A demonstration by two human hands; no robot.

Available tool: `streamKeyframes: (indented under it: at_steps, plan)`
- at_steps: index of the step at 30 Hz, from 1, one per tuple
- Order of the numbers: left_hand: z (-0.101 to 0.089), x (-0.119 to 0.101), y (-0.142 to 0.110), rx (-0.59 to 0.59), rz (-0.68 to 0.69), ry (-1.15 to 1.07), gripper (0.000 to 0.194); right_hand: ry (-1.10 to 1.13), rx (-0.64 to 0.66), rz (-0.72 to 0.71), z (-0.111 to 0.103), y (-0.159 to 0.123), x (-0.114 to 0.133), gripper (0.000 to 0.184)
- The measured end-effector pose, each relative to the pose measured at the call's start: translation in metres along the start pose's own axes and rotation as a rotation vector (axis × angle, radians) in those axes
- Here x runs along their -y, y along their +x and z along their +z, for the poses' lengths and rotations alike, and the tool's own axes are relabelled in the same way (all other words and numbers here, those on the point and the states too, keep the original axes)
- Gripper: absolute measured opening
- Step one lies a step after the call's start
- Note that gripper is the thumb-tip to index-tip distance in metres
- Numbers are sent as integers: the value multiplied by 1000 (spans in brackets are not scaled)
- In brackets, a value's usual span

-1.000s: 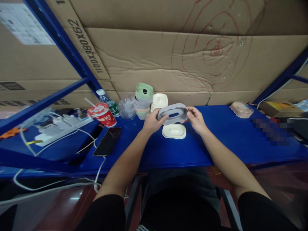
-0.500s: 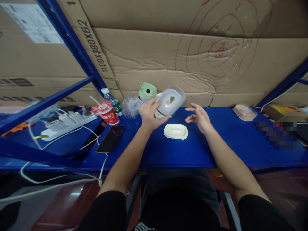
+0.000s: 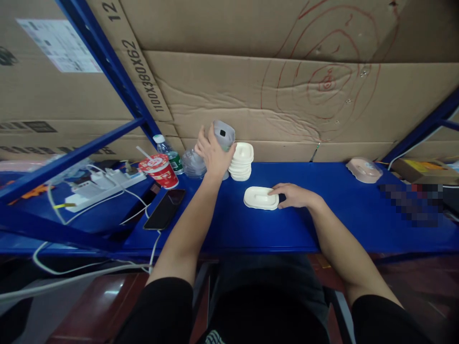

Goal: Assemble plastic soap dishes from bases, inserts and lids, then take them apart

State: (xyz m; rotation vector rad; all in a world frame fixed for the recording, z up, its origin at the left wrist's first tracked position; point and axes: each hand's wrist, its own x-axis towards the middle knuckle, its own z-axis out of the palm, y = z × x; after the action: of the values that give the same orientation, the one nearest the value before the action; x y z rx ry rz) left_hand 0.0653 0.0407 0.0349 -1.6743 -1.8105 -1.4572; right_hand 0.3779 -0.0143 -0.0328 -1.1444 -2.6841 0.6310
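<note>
My left hand [image 3: 215, 152] is at the back of the table, its fingers wrapped round a grey container [image 3: 225, 134] that has a black square on it. What stands beneath that container is mostly hidden by the hand. Just to its right is a stack of cream trays [image 3: 241, 167]. Nearer the front lies a single shallow cream tray [image 3: 261, 198] with a raised oblong middle. My right hand [image 3: 294, 195] pinches this tray's right end, fingers on top and thumb at the side.
Left of the stacks stand clear plastic lids [image 3: 193, 165], a water bottle [image 3: 172, 155] and a red cup with a straw [image 3: 161, 171]. A phone [image 3: 165, 209] lies near a white power strip [image 3: 105, 191]. Far right sits a pink tray with a clear cover [image 3: 364, 170].
My left hand has carried the grey container left and back to the stack, where it covers the green container seen earlier. My right hand has come down onto the cream tray.
</note>
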Motion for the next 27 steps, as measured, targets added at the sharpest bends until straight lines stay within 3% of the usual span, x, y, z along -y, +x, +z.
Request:
streamKeyframes:
  at_steps: [3, 7, 12, 14, 17, 19, 21, 27]
  plan:
    - [-4, 2, -4, 56, 37, 4, 100, -2, -44, 3, -2, 0, -5, 38]
    - [-9, 8, -15, 21, 85, -22, 99, 50, -81, 0, -7, -1, -6, 17]
    - [-11, 26, -50, -11, 146, -39, 88, 179, -97, -39, -26, -13, -7, 26]
    - [-11, 32, -62, 14, 149, -37, 84, 199, -208, -25, -34, -18, -6, 33]
    - [-7, 36, -67, 36, 123, -49, 83, 198, -482, 93, -42, -15, 2, 35]
    - [-4, 36, -66, 40, 94, -52, 82, 153, -646, 121, -46, -1, 13, 32]
    - [0, 36, -64, 49, 79, -42, 83, 68, -719, 51, -49, 21, 26, 26]
    - [8, 41, -68, 63, 93, -7, 89, -160, -623, -88, -56, 98, 60, 17]
